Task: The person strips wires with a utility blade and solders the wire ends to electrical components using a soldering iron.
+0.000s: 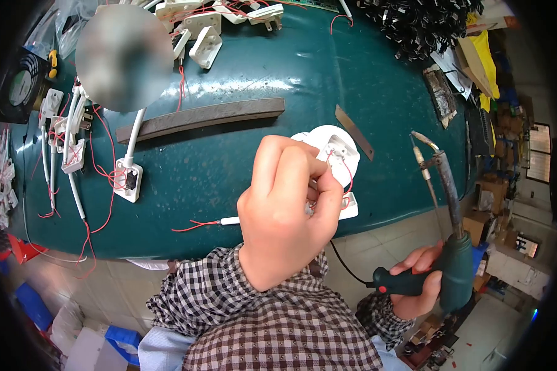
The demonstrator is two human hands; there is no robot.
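My left hand (288, 207) is over the front part of the green mat, its fingers pinched together at a thin red wire (351, 176). Just beyond the fingertips lies a round white plastic piece (340, 154) with a recess that the wire runs into. Partly under the hand is a smaller white piece (351, 207), and a white cable (229, 221) with red wire ends shows to its left. My right hand (421, 281) is wrapped round the handle of a green soldering gun (457, 272), whose bent metal tip points up, away from the round piece.
A dark metal bar (210, 117) lies across the mat (229, 161), and a flat blade (354, 133) is beyond the round piece. White plug parts (72, 154) with red wires are at left, a fan (21, 86) at far left. Black connectors (414, 25) are heaped at back right.
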